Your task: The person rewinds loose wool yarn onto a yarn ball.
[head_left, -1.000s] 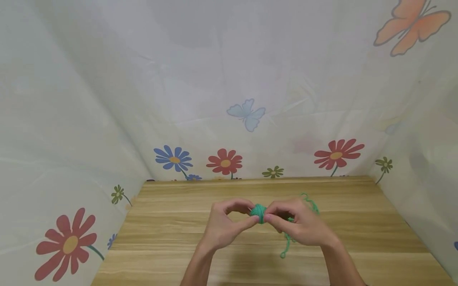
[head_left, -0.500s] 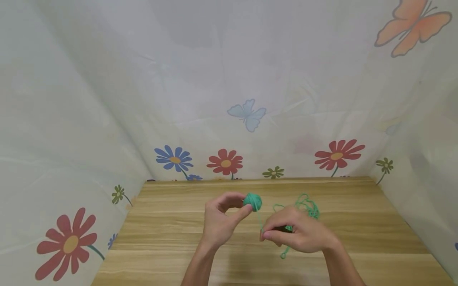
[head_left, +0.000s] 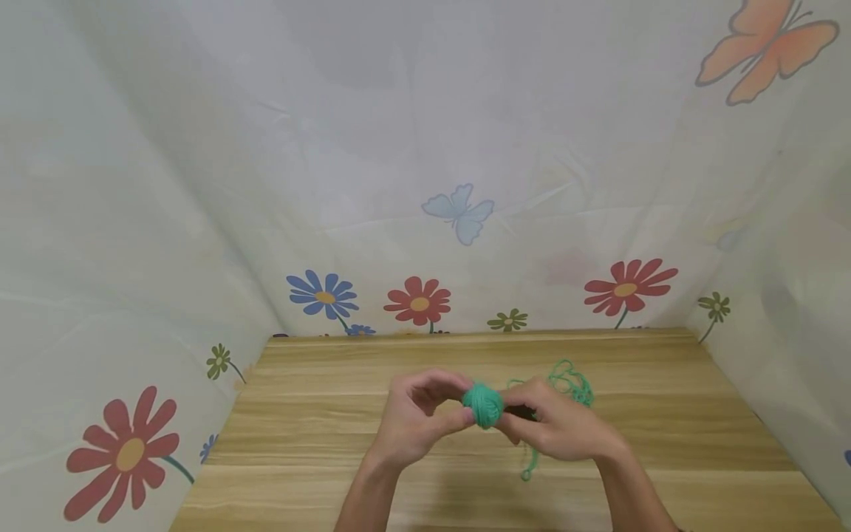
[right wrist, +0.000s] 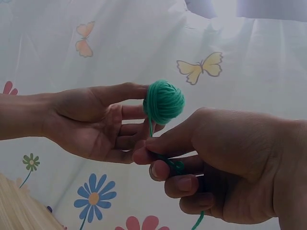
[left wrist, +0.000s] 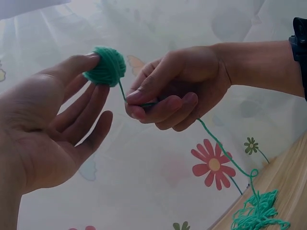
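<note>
A small green ball of yarn (head_left: 484, 406) is pinched between the thumb and fingers of my left hand (head_left: 415, 421), above the table. My right hand (head_left: 558, 421) is close to the ball's right side. In the right wrist view, its thumb and forefinger pinch the yarn strand (right wrist: 150, 128) just below the ball (right wrist: 164, 101). From the right hand the strand runs down to a loose heap of green yarn (left wrist: 256, 211) on the table, as the left wrist view shows. The head view has part of that yarn hidden behind the right hand.
The wood-grain table (head_left: 319, 443) is bounded by a pale curtain (head_left: 372, 185) printed with flowers and butterflies, at the back and both sides. A looped yarn end (head_left: 527, 473) lies on the table just in front of the right hand.
Half a second ago the right hand was lower, with the strand stretched down from the ball. Now it is up beside the ball. The left hand has turned the ball and lowered it slightly.
</note>
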A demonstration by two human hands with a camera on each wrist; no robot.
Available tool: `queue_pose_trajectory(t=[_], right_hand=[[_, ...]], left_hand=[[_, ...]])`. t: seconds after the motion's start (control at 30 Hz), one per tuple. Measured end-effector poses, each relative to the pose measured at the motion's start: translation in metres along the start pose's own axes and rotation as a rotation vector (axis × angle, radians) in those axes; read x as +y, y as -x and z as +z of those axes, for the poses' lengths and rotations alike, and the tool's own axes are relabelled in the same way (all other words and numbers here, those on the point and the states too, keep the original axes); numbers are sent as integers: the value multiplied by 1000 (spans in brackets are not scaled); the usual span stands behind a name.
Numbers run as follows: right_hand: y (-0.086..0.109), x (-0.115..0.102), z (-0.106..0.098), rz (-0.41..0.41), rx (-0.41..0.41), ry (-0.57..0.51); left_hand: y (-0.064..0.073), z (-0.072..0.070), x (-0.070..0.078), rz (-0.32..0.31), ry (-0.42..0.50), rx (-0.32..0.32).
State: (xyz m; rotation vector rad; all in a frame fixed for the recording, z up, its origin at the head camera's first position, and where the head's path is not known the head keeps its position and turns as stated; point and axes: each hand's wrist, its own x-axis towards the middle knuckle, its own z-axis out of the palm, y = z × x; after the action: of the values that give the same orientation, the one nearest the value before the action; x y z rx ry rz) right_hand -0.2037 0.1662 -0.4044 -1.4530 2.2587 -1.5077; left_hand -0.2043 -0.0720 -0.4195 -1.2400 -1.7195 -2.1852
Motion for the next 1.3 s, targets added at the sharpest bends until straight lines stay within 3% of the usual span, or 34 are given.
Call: queue_pose_trajectory(t=[0.2,0.37,0.57,0.8,1.07,1.3], right_hand=[[-2,-4,-3,63,92,-16],[-2,-6,-3,35,203,-30],[-3,-6,-3,-140,308,-94],[-4,-3,-3,-247,213,-73],[-5,-5,-2,-265,143,-25],[-7,-12,-1,-285,102,22]], left_hand=[[0,1,2,-12,-20,-148],[1,0,0,-50,-131,-154],[1,-1,-3,-89,-215,-100],[1,-1,-5,-125,-269,17],[0,-1,-4,-176,-323,203],[-2,-1,-5,-168,-289,285]])
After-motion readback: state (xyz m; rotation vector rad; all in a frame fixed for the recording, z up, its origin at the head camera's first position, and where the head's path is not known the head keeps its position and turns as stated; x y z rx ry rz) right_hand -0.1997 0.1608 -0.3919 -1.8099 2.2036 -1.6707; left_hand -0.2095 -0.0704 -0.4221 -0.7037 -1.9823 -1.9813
